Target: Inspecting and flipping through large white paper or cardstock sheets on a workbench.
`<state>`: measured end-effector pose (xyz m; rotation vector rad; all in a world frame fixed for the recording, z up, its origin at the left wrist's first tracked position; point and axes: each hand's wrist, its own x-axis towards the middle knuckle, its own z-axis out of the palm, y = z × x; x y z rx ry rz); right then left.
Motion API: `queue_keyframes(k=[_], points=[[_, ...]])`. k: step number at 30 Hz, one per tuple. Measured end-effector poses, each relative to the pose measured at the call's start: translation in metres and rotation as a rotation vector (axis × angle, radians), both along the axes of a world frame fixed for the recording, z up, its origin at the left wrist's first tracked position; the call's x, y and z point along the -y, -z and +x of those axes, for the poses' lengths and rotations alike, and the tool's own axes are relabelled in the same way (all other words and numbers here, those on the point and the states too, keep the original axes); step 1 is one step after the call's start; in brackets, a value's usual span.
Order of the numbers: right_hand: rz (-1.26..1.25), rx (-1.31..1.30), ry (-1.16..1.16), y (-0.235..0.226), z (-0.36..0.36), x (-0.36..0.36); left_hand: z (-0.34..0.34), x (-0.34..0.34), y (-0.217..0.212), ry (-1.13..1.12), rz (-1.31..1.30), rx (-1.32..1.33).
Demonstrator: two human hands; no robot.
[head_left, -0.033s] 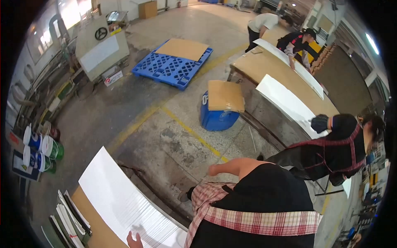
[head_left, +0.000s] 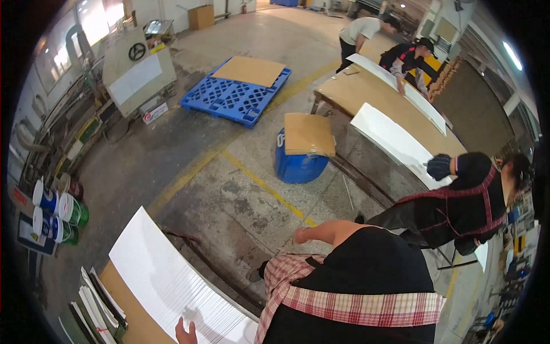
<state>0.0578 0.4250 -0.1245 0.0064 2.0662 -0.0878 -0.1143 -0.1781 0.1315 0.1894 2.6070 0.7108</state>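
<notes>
- Currently my left hand (head_left: 185, 331) is loose, its fingers parted with nothing to be seen between them; the lower edge cuts off the rest.
- Directly by those fingers lie the white sheets (head_left: 146, 246), a long stack whose many edges show as fine lines; whether I touch the top one, I cannot tell.
- Under the sheets is a brown board (head_left: 133, 312), and just left of them leans a row of dark and white folders (head_left: 94, 307).
- As for my right hand, I cannot tell what it does; a bare arm (head_left: 326, 232) comes out of a black sleeve, but its end is unclear.
- Ahead of me stands a blue drum (head_left: 302, 168) topped with cardboard (head_left: 309, 133), and farther off a blue pallet (head_left: 215, 106) carries a brown panel (head_left: 249, 71).
- Rightward, a co-worker (head_left: 458, 195) in dark clothes stands by a long table (head_left: 358, 89) holding more white sheets.
</notes>
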Motion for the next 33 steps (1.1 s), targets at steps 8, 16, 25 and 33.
queue_keyframes(k=[8, 16, 25, 33], points=[[0.113, -0.116, 0.436, -0.075, 0.125, -0.006, 0.048, -0.249, -0.289, 0.797, 0.316, -0.550], [-0.001, -0.143, 0.342, -0.088, 0.140, 0.049, 0.174, -0.392, -0.431, 1.781, 0.574, -0.506], [0.034, -0.271, 0.469, -0.088, 0.161, -0.018, 0.180, -0.390, -0.432, 2.007, 0.633, -0.228], [-0.070, -0.402, 0.377, -0.047, 0.158, -0.032, 0.190, -0.399, -0.429, 2.019, 0.706, -0.396]])
